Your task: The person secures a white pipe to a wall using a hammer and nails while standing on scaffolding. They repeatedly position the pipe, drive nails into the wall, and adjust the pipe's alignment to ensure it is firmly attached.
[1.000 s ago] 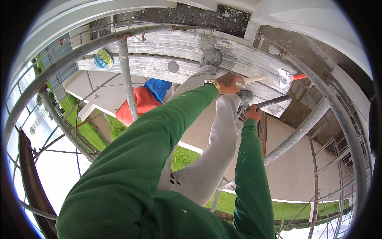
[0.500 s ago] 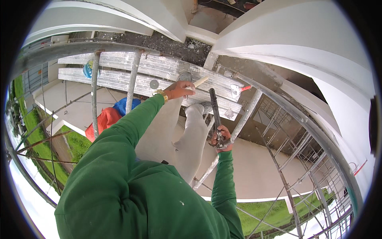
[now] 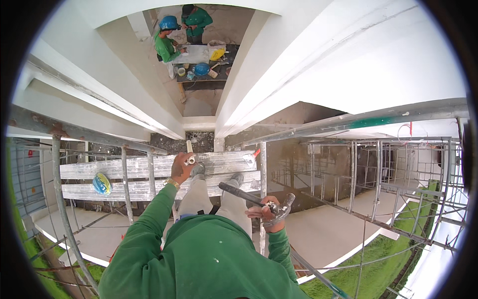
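Note:
My left hand (image 3: 181, 168) grips a short cream-coloured rod (image 3: 189, 146) above the scaffold planks (image 3: 79, 170). Lower right, my right hand (image 3: 269, 215) holds a long dark-handled tool (image 3: 236, 192) with a paint-splattered, curved metal end (image 3: 285, 207); its exact kind is unclear. My feet (image 3: 236, 180) rest on the pale, stained planks. A red-handled scraper (image 3: 251, 158) lies at the planks' right end, and a blue-and-yellow object (image 3: 101, 183) sits toward their left.
Scaffold rails (image 3: 348, 120) enclose me on both sides. White beams (image 3: 279, 65) frame an opening beyond. Through it, two workers (image 3: 167, 47) (image 3: 195, 22) in green stand at a cluttered table (image 3: 214, 79). Grass (image 3: 338, 284) lies far below.
The view has swung up toward the opening, bringing two workers into sight. My right hand and its tool have moved right relative to my body, the handle tilting toward the left.

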The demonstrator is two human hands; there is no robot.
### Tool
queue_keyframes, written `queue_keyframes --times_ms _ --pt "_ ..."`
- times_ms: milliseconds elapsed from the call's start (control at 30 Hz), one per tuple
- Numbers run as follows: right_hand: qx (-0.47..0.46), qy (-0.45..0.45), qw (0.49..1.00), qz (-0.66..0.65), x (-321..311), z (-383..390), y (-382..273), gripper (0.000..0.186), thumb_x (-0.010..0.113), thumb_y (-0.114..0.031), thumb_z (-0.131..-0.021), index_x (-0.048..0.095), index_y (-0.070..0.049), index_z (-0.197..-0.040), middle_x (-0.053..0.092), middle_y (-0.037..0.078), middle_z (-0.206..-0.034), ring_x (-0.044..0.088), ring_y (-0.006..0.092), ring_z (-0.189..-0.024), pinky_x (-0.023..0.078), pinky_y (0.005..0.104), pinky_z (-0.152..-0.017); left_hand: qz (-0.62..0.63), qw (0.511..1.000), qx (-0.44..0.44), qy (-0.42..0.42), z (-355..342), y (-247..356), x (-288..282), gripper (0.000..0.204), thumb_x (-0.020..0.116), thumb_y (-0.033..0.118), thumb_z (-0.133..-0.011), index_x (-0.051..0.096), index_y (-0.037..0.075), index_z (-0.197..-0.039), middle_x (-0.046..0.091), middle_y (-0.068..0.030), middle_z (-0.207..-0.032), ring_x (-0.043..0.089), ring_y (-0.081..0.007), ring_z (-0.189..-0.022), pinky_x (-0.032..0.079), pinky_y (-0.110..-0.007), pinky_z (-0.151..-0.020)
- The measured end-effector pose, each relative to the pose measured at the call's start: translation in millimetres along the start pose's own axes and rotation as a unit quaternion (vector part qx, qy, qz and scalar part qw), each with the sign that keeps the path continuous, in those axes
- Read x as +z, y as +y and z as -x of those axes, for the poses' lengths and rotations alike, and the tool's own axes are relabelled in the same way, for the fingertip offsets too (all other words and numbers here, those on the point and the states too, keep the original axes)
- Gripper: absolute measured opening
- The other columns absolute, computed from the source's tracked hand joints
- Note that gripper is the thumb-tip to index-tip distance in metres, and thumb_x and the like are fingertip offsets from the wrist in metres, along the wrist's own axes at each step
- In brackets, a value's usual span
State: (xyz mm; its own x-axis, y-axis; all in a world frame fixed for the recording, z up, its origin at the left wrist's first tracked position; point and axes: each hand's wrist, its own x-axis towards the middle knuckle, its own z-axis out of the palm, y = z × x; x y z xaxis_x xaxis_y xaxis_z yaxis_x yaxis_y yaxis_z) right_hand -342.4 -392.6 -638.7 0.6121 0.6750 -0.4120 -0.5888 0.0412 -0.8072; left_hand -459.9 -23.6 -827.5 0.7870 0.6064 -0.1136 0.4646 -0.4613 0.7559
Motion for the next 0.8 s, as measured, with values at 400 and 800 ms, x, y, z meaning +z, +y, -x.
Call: queue_keyframes --times_ms 400,800 --pt "-0.329 -0.126 0.821 0.449 -58 -23 -132 0.035 0.094 -0.025 -0.071 0.070 -0.005 -0.088 0.066 0.008 -0.078 0.065 0.0284 -0.074 0.055 0.0426 -0.073 0.304 0.948 0.071 0.067 -21 237 -83 0.018 0.067 0.015 -0.102 0.061 0.004 -0.115 0.065 -0.0013 -0.091 0.063 -0.0099 -0.084 0.052 -0.027 -0.080" --pt "-0.121 -0.097 0.985 -0.072 -41 -29 -268 0.030 0.062 -0.035 -0.105 0.054 -0.008 -0.095 0.043 0.000 -0.064 0.044 0.0116 -0.047 0.039 0.0314 -0.046 0.479 0.861 -0.153 -0.072 -3 252 12 0.031 0.069 0.035 -0.101 0.058 0.006 -0.105 0.057 -0.0015 -0.078 0.056 -0.0117 -0.052 0.050 -0.030 -0.046"
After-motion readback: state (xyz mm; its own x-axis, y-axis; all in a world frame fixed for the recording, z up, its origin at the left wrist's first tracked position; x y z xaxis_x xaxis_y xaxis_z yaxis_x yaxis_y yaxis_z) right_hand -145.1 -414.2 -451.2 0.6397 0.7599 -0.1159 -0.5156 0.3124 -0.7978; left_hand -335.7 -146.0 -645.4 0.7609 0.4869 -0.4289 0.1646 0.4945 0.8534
